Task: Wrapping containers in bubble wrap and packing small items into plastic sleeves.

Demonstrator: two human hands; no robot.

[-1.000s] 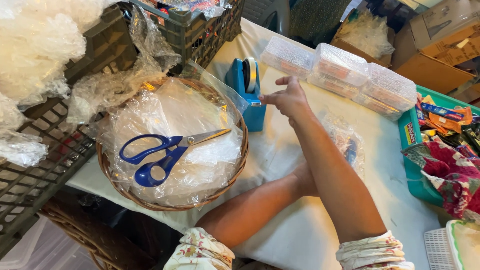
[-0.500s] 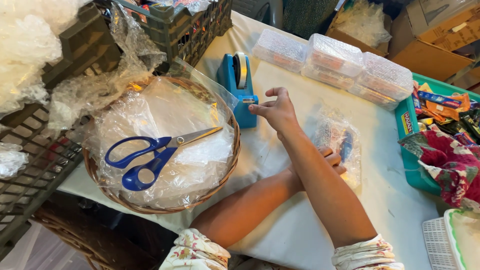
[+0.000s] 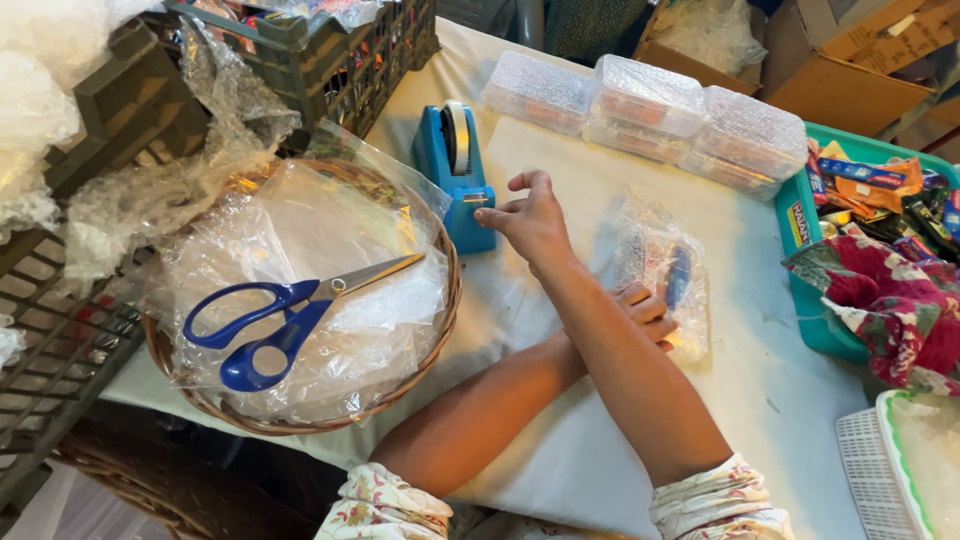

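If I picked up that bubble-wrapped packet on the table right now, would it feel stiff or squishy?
Probably squishy outside: the bubble-wrapped packet is wrapped in crinkled clear bubble film. It may feel firmer in the middle, since something blue shows inside. It likely won't roll, because it lies flat on the table, with the left hand resting at its edge.

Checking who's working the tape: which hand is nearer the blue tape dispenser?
Right. The right hand reaches across to the blue tape dispenser's cutter end; the left hand rests farther away on a bubble-wrapped packet.

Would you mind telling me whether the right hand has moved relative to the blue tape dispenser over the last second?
Yes: the right hand drew back slightly from the blue tape dispenser, toward the person.
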